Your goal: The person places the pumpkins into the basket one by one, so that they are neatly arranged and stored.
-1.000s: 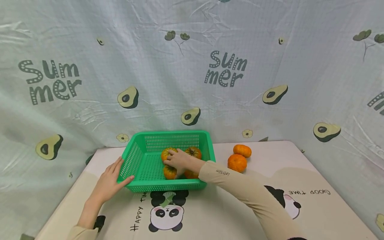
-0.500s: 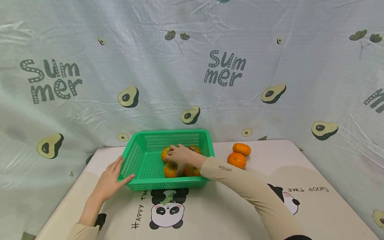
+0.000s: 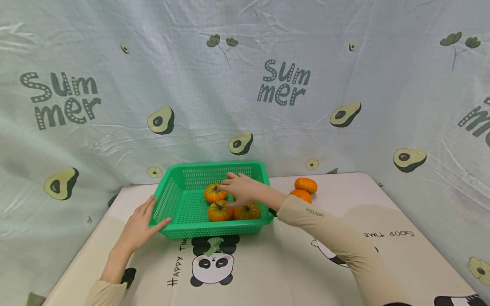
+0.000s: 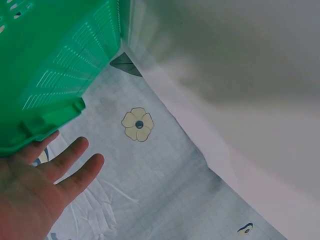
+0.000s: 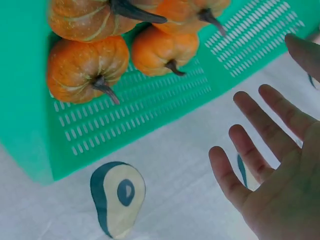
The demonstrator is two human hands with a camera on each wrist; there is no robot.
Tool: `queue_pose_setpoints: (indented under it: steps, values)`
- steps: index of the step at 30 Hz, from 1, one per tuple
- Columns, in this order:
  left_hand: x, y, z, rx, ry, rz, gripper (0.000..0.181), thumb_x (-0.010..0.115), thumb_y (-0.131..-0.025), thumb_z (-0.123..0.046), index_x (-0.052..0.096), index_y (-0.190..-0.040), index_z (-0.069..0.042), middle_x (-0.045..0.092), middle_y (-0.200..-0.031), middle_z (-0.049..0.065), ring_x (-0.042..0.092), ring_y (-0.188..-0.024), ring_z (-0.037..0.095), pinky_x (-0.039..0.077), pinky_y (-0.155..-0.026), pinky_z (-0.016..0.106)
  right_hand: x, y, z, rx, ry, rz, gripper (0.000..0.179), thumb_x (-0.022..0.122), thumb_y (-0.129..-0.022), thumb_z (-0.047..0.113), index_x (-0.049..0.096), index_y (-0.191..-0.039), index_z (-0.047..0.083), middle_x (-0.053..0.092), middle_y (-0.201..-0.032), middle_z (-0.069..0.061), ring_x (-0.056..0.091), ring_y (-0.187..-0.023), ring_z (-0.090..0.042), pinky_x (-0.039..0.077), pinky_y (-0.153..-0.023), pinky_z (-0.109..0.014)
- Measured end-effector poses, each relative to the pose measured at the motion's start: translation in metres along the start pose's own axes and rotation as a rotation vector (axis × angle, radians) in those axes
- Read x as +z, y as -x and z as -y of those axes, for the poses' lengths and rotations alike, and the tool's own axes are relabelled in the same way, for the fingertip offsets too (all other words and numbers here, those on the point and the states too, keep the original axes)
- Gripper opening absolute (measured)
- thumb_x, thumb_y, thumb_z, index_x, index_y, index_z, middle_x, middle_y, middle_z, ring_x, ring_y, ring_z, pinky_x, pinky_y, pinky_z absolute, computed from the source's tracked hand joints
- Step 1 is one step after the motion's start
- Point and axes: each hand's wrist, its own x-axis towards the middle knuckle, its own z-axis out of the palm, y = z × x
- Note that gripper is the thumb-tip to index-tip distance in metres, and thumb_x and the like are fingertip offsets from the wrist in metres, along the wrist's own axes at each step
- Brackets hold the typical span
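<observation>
Several small orange pumpkins [image 3: 220, 211] with dark stems sit in the right part of a green plastic basket [image 3: 226, 229]. My right hand [image 3: 243, 188] is over them in the head view and hides part of the group. In the right wrist view its fingers are spread and hold nothing, apart from the pumpkins [image 5: 87, 70]. At the basket's left front corner is my left hand [image 3: 139, 227], its thumb at the rim and its straight fingers along the outer side. The left wrist view has these fingers [image 4: 75, 175] beside the basket wall [image 4: 65, 65].
Two more small pumpkins [image 3: 306, 185] lie on the table right of the basket, the nearer one partly behind the right sleeve [image 3: 325, 229]. The table [image 3: 275, 272] has a panda-print cover. A printed curtain [image 3: 191, 85] hangs behind and at both sides.
My right hand has lifted off the pumpkins and shifted slightly right, with its fingers now spread. The front pumpkins now show more fully. My left hand stays at the basket corner.
</observation>
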Motion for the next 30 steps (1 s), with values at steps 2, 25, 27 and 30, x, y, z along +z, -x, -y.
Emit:
queue_pose_setpoints:
  steps: [2,25,27,30]
  values:
    - [0.0,-0.001,0.0,-0.001,0.003,-0.002,0.084,0.053,-0.084,-0.047,0.02,-0.139,0.008,0.021,-0.143,0.028,0.025,-0.124,0.049,0.025,-0.094,0.064,-0.001,0.01,-0.003,-0.004,-0.026,-0.049,0.051,0.055,-0.084,0.046,0.047,-0.128,0.021,0.053,-0.123,0.003,0.038,-0.096,-0.016,0.036,-0.072,-0.03]
    - [0.002,0.002,-0.001,0.005,0.012,-0.019,0.084,0.054,-0.084,-0.046,0.021,-0.138,0.009,0.022,-0.141,0.03,0.026,-0.124,0.05,0.026,-0.094,0.064,0.052,0.107,-0.027,0.114,-0.286,-0.544,0.027,0.062,-0.081,0.018,0.061,-0.108,0.014,0.064,-0.101,0.001,0.046,-0.088,-0.013,0.044,-0.07,-0.025]
    - [0.001,0.002,-0.001,0.005,0.013,-0.02,0.083,0.054,-0.084,-0.046,0.021,-0.138,0.009,0.022,-0.142,0.029,0.025,-0.124,0.049,0.025,-0.094,0.064,0.057,0.112,-0.028,0.142,-0.302,-0.558,0.028,0.063,-0.081,0.017,0.062,-0.108,0.013,0.064,-0.101,0.0,0.046,-0.088,-0.013,0.045,-0.069,-0.024]
    - [0.001,0.001,-0.001,0.004,0.014,-0.02,0.083,0.054,-0.084,-0.046,0.022,-0.138,0.008,0.022,-0.142,0.029,0.025,-0.124,0.049,0.025,-0.094,0.064,0.063,0.119,-0.03,0.169,-0.311,-0.57,0.028,0.064,-0.08,0.014,0.062,-0.108,0.01,0.064,-0.101,-0.002,0.047,-0.09,-0.013,0.047,-0.07,-0.025]
